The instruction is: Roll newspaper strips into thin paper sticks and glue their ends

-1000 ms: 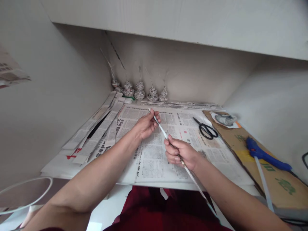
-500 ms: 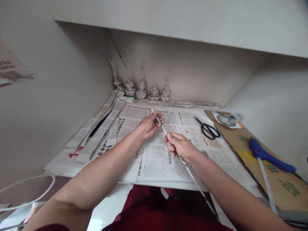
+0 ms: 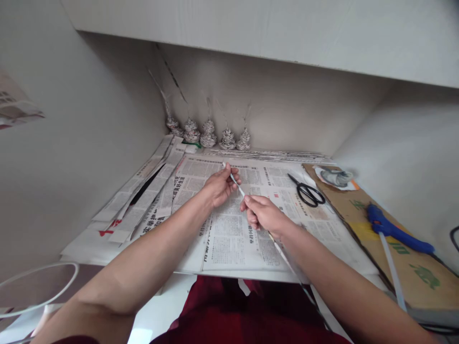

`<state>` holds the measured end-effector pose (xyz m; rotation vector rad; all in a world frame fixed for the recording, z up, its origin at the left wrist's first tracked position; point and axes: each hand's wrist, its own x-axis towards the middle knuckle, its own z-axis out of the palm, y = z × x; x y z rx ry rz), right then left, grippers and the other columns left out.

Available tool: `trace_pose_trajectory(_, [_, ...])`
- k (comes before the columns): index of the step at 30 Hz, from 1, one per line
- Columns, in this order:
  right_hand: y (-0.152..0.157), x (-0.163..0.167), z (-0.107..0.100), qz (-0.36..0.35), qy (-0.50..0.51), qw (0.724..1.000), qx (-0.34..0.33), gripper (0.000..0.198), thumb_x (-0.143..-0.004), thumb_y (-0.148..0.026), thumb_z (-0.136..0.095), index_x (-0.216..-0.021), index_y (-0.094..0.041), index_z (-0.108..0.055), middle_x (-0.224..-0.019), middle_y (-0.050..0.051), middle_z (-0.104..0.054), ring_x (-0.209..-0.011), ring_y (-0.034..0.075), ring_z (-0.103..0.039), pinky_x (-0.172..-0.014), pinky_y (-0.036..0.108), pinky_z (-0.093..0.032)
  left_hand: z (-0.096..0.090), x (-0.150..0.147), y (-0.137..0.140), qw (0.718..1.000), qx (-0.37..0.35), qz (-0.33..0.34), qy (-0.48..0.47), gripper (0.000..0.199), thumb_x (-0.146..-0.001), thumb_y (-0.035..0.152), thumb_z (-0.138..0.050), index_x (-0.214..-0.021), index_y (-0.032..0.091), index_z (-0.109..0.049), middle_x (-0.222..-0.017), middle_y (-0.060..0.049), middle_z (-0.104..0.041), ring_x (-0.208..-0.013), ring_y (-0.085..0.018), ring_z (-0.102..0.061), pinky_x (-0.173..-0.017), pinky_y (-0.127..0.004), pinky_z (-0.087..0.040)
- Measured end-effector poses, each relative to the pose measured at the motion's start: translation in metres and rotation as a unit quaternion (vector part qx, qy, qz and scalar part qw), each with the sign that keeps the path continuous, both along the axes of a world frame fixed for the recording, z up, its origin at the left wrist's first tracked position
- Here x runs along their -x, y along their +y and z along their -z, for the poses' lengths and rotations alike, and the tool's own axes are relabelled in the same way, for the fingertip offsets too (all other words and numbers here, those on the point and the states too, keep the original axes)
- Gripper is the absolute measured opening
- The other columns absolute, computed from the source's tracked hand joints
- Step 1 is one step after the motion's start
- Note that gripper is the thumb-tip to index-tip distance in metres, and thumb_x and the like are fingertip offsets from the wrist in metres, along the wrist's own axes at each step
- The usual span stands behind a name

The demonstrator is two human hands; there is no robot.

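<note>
A thin rolled newspaper stick runs slantwise between my hands and trails down past the table's front edge. My left hand pinches it near its far tip, thumb on top. Closer to me, my right hand closes round the same stick, its fingers curled. Both hands hover over printed newspaper sheets spread on the table. To the right of my hands lie black scissors, apart from them.
Several woven paper gourds line the back wall, behind a row of paper sticks. Cut newspaper strips are piled at left. On cardboard at right rest a blue glue gun and a crumpled greyish item. A shelf overhangs.
My right hand has shifted slightly up the stick toward my left hand. The left hand keeps its pinch, and the whole view has drifted a little.
</note>
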<state>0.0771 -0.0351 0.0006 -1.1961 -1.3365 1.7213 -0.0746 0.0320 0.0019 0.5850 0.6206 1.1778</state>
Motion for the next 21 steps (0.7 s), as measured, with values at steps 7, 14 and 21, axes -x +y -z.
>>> trace_pose_trajectory(7, [0.000,-0.009,0.005,-0.061,0.192,0.966,0.164,0.030,-0.086,-0.048,-0.049,-0.086,-0.019,-0.054,-0.047,-0.009,-0.035,-0.039,0.007,-0.034,-0.039,0.019,-0.026,-0.003,0.002,0.002,1.000,0.004,0.005,-0.020,0.028,-0.090,0.032,-0.044,-0.077,0.010,-0.055,-0.061,-0.002,-0.052,-0.052,-0.009,-0.057,-0.041,-0.013,-0.044])
trace_pose_trajectory(14, [-0.004,-0.009,0.006,-0.018,0.079,0.992,0.098,0.035,-0.083,-0.052,-0.051,-0.091,-0.018,-0.058,-0.053,-0.005,-0.048,-0.043,0.009,-0.047,-0.041,0.020,-0.036,0.000,0.001,0.001,1.000,0.004,0.006,-0.011,0.025,-0.090,0.028,-0.046,-0.082,0.009,-0.059,-0.064,-0.004,-0.056,-0.055,-0.010,-0.060,-0.046,-0.015,-0.049])
trace_pose_trajectory(21, [0.010,-0.024,-0.008,0.036,-0.081,0.994,-0.055,0.042,-0.083,-0.058,-0.048,-0.093,-0.019,-0.059,-0.075,0.004,-0.061,-0.055,0.013,-0.058,-0.044,0.023,-0.043,0.002,-0.006,-0.006,0.998,0.035,0.045,-0.013,0.026,-0.092,0.023,-0.042,-0.085,0.008,-0.060,-0.068,-0.007,-0.059,-0.062,-0.013,-0.064,-0.054,-0.020,-0.055])
